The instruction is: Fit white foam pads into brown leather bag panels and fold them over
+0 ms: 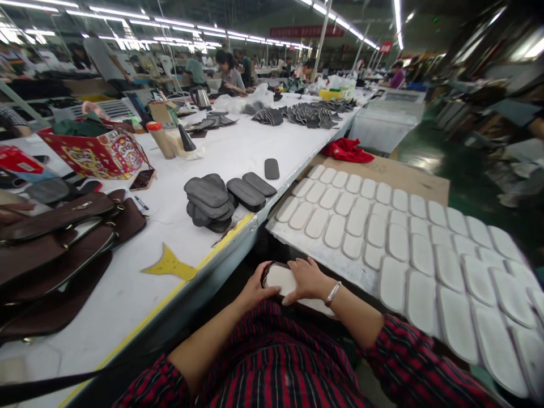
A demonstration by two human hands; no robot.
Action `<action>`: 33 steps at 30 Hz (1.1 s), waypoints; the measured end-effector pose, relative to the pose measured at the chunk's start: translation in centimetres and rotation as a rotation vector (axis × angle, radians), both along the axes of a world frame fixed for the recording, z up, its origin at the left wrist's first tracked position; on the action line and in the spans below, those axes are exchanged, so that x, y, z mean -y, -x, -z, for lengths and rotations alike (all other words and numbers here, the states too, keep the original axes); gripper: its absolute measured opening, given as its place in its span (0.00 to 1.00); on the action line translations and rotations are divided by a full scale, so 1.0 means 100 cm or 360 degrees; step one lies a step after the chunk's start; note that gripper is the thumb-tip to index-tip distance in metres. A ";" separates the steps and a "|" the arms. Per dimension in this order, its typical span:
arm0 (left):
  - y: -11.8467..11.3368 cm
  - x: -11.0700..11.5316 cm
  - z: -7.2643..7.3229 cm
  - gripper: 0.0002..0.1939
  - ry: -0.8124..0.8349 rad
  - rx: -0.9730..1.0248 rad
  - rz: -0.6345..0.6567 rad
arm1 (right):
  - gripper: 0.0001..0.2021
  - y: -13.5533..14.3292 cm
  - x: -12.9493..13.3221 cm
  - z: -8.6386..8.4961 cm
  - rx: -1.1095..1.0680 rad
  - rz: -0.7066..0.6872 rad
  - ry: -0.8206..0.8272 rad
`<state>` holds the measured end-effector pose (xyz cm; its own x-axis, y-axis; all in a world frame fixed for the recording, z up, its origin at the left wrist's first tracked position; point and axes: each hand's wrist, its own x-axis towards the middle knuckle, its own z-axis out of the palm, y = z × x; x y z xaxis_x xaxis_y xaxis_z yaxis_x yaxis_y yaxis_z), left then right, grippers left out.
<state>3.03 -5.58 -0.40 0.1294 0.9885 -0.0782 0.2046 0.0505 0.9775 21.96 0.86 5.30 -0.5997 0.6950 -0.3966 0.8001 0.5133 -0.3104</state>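
A white oval pad with a dark brown edge [280, 279] is between my hands, close to my lap. My left hand [258, 288] grips its left side, thumb along the near edge. My right hand [308, 280] lies over its right side with the fingers bent onto it. Another white pad [317, 306] shows partly beneath my right wrist. Rows of white oval pads [398, 241] cover the lower table on the right. Dark grey oval pieces [208, 198] are stacked on the white table [238, 147], with two thicker dark pieces [246, 194] beside them.
Brown leather bags [63, 249] lie at the left, near a red patterned bag [100, 148] and a phone [143, 179]. A yellow piece [170, 264] rests by the table edge. Red cloth [347, 150] lies beyond the pads. Other people sit and stand farther back.
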 end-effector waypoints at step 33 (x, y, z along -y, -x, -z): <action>-0.002 0.023 -0.038 0.13 0.1503 0.0302 -0.0059 | 0.44 0.023 0.000 0.001 -0.0033 0.0065 0.0329</action>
